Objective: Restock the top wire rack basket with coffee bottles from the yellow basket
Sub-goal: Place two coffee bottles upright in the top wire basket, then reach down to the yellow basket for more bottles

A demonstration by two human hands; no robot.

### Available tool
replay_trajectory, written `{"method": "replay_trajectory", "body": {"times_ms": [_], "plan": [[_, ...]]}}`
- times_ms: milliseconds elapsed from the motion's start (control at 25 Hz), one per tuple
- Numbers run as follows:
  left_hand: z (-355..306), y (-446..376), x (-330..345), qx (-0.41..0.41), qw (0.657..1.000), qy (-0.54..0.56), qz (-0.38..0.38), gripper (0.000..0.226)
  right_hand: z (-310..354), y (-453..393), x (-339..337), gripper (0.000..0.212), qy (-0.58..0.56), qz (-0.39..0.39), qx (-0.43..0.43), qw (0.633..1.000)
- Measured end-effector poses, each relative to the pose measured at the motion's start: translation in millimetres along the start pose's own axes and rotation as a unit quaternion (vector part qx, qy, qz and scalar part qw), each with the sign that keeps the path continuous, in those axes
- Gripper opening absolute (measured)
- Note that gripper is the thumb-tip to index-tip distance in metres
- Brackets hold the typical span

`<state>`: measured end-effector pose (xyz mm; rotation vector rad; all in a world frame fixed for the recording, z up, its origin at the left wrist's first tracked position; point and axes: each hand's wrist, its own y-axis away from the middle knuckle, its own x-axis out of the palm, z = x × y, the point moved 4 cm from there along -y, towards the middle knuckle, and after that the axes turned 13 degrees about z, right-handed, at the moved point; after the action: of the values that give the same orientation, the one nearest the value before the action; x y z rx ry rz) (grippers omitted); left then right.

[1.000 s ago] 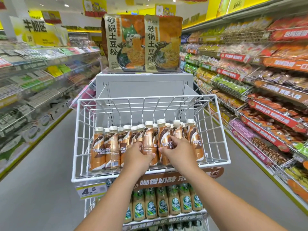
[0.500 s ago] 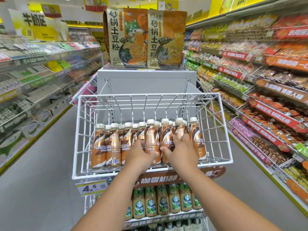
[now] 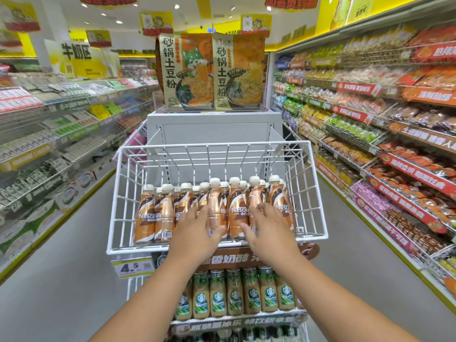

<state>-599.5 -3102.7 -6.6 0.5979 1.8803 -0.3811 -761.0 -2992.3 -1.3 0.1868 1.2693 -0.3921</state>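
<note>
The white top wire rack basket hangs in front of me at chest height. Several brown coffee bottles with white caps stand upright in rows along its front; the space behind them is bare wire. My left hand lies against the front of the middle bottles with its fingers spread and relaxed. My right hand does the same just to the right, thumb out, gripping nothing. The yellow basket is out of view.
Below the basket is a rack tier of green-label coffee bottles and a 4.5 price tag. Two noodle packs stand on the grey display top behind. Stocked shelves line both sides of the grey aisle floor.
Both hands were curled round two front-row bottles; their fingers have since loosened and straightened, and the bottles stand in the row. My view has tilted up slightly.
</note>
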Motion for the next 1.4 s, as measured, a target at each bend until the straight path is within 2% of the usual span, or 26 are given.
{"method": "replay_trajectory", "body": {"times_ms": [160,360,520,880,1040,1200,1400], "plan": [[-1,32,4,0.041,0.994,-0.101,-0.023,0.078,-7,22,8,0.076,0.059,0.044,-0.038,0.997],[0,73,7,0.027,0.992,-0.121,-0.024,0.075,-3,51,15,0.078,0.08,0.064,-0.048,0.994],[12,107,7,0.035,0.993,-0.112,-0.025,0.074,15,86,26,0.079,0.081,0.079,-0.044,0.993],[88,189,51,0.047,0.994,-0.084,0.042,0.074,62,175,86,0.077,0.08,0.132,0.032,0.988],[103,204,65,0.055,0.995,-0.072,0.032,0.073,69,201,103,0.077,0.084,0.138,0.041,0.986],[113,218,101,0.051,0.996,-0.045,0.05,0.072,59,213,137,0.077,0.071,0.163,0.039,0.983],[135,226,189,0.018,0.997,-0.009,0.078,0.07,23,225,215,0.075,0.053,0.208,0.031,0.976]]}}
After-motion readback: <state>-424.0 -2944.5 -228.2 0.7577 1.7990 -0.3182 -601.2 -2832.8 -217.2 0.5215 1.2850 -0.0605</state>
